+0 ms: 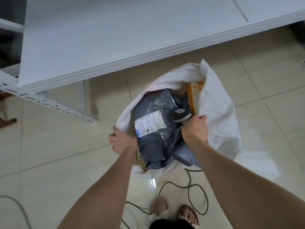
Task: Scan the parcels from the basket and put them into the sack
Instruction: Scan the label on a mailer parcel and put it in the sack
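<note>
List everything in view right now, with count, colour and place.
sack: one, white, open on the floor
grey parcels: at least two, grey, inside the sack; the top one has a white label
box: one, orange, inside the sack at its far right
scanner: one, dark grey, above the parcels
cable: one, dark, looped on the floor near the feet
shelf: one, white, beyond the sack
floor: pale tiles
feet: two, in sandals, bottom edge
left hand: grips the sack's near-left rim
right hand: holds the scanner
</note>
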Available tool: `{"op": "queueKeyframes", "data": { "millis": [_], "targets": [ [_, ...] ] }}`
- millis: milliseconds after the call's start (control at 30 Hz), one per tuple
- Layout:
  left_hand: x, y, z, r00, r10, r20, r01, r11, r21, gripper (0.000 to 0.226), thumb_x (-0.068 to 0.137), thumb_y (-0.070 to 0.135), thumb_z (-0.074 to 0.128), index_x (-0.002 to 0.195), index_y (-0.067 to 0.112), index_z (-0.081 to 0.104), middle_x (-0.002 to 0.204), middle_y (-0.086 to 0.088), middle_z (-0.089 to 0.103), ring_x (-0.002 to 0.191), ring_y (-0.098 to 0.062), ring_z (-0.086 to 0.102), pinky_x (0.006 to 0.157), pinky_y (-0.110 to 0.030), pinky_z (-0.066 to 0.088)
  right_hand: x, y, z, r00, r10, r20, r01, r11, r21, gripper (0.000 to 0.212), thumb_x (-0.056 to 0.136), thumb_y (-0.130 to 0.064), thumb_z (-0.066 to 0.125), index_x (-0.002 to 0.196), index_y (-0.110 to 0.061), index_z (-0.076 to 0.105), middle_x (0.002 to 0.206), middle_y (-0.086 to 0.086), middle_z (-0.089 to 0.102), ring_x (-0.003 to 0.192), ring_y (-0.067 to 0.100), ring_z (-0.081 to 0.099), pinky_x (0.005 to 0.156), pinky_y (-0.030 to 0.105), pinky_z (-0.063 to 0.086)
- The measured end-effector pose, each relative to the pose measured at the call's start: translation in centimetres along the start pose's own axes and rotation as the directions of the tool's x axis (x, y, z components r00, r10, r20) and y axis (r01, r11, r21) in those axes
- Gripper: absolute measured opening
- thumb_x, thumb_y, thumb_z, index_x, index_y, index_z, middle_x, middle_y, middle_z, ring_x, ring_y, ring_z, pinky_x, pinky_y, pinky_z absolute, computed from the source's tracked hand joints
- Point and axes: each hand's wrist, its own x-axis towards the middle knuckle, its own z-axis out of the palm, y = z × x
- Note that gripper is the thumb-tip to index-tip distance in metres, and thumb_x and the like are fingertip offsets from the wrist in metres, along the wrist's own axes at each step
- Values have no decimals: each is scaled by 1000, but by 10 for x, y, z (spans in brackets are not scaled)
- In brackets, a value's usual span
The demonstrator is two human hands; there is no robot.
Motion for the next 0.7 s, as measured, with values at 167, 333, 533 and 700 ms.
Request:
{"op": "queueKeyframes", "data": {
  "millis": [167,333,533,700],
  "targets": [
    [17,-23,9,947,-141,289,158,987,-35,40,94,18,50,131,2,49,134,-21,49,120,-37,49,97,-38,41,11,3,-3,1000,20,-1,-20,998,55,29,91,-15,61,117,-4,56,121,9,40,85,30,52,68,34,40],
    [-18,24,-33,953,-70,296,160,943,-293,38,101,14,34,130,-5,49,133,-23,51,122,-36,50,97,-38,42,-5,24,-39,993,110,36,-116,970,212,23,87,-18,59,108,-8,63,104,11,61,87,33,60,68,34,45],
    [-77,96,-117,861,-124,493,379,802,-461,35,99,20,42,128,2,51,110,-12,55,97,-26,54,82,-33,42,-54,34,-134,968,251,-10,-231,906,355,22,89,-27,59,105,-12,63,104,13,66,96,36,62,74,34,46],
    [-114,147,-185,829,-75,555,444,692,-570,33,96,19,40,122,9,57,80,-3,53,64,-20,49,58,-24,39,-82,35,-216,946,312,-86,-243,861,446,21,89,-28,59,104,-14,62,103,11,65,96,35,62,74,36,47]
  ]
}}
